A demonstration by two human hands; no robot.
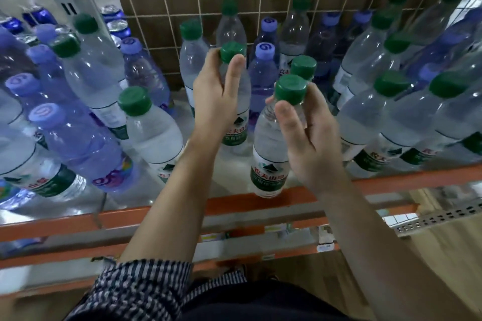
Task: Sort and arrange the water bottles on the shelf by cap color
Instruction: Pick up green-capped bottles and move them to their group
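At shelf (234, 210) centre: left hand (216, 101) and right hand (310, 138) each grip one green-capped bottle's neck, presumably for grouping by cap colour.

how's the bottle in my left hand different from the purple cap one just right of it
The held bottle has a green cap; the purple-cap bottle a lilac one with a swirl. The held bottle is clear with a green label; the purple-cap bottle is tinted purple. The left hand grips the held bottle's neck; no hand holds the purple-cap bottle. Both are capped and upright.
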